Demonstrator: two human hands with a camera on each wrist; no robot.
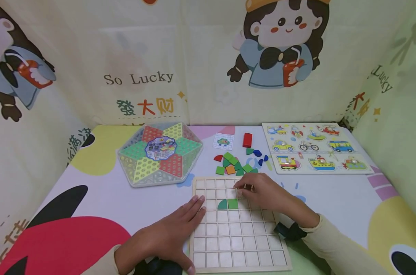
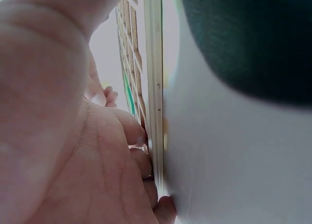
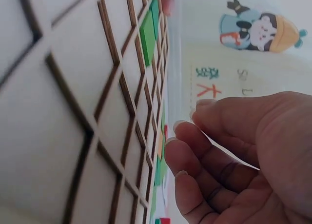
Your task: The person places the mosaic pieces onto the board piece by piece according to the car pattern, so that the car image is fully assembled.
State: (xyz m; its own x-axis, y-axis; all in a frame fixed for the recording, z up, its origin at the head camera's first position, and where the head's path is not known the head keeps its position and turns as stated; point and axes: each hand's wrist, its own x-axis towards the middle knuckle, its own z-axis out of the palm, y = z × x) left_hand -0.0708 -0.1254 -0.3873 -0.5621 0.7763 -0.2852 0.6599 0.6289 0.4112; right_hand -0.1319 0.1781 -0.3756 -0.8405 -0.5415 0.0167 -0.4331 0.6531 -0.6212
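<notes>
Along the far edge of the table (image 1: 101,196) sit your knob puzzle (image 1: 323,149), right, and hexagonal box (image 1: 128,168), left; tabletop's open either side of the grid board (image 1: 247,229). Board lies between your hands. Your left hand (image 1: 178,223), fingers extended, rests on its left rim; your right hand (image 1: 263,191) bends over upper-right cells, can't tell if pinching anything. Loose colored pieces (image 1: 230,169) lie just beyond the far rim; adjacent cells hold a green square (image 1: 233,204) and green quarter-circle (image 1: 223,205).

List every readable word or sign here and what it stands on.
"So Lucky": back cloth
"發大财": back cloth, below that
"Lucky": right cloth
"大": right cloth, below "Lucky"
Too small to read: label on the hexagonal box
Too slanted or cut off: remaining cloth characters
</notes>
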